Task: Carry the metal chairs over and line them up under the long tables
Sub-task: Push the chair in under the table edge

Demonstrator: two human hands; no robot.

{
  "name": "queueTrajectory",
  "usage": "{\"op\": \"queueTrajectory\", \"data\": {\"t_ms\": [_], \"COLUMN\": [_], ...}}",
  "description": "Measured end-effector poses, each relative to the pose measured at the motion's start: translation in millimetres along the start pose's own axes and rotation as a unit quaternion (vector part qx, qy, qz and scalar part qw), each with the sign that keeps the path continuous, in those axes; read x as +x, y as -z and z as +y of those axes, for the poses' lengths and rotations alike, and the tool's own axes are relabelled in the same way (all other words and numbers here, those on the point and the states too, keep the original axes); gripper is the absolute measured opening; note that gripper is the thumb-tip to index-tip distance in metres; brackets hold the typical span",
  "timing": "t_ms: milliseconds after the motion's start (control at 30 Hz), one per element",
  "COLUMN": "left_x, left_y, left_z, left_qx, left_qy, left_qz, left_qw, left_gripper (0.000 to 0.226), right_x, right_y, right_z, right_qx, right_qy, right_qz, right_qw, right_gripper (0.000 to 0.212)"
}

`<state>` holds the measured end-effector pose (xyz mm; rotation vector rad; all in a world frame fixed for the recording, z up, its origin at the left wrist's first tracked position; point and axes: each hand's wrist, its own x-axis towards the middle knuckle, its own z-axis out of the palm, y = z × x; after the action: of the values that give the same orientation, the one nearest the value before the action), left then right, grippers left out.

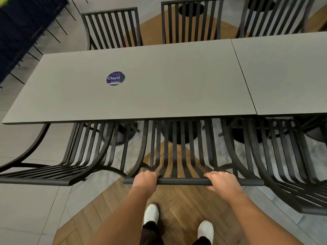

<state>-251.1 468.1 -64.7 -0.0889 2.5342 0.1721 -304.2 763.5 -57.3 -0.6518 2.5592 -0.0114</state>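
Black chairs (74,156) flanking — grey table (159,82) ahead

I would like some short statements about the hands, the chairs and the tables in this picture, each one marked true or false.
1. Both hands, left hand and right hand, grip the top rail of the middle black slatted metal chair. True.
2. A round purple sticker lies on the long grey table. True.
3. The far side of the table has no chairs. False: three black chairs stand there.
4. The person wears black shoes. False: the shoes are white.
5. The held chair stands alone on the near side. False: a chair stands on each side of it.
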Motion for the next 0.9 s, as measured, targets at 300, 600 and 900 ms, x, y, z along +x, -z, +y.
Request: {"op": "queueTrajectory", "data": {"t_ms": [300,600,900], "left_x": [-3.4,-1.7,6.9], "left_y": [0.9,2.0,2.5], "left_z": [-7.4,-15.9,-21.5], "left_qx": [0.005,0.03,-0.013], "left_qy": [-0.008,-0.011,-0.004], "left_qz": [0.01,-0.012,-0.068], "left_qw": [1.0,0.999,0.998], "left_gripper": [0.046,0.047,0.036], "right_x": [5.6,8.3,7.8], "right_y": [-1.0,-4.0,0.4], "right_z": [-3.3,-10.7,-15.9], "right_qx": [0.002,0.016,0.063], "right_qy": [-0.009,-0.017,-0.034], "right_qz": [-0.008,-0.012,-0.048], "right_qw": [1.0,1.0,0.996], "right_gripper": [0.041,0.041,0.042]}}
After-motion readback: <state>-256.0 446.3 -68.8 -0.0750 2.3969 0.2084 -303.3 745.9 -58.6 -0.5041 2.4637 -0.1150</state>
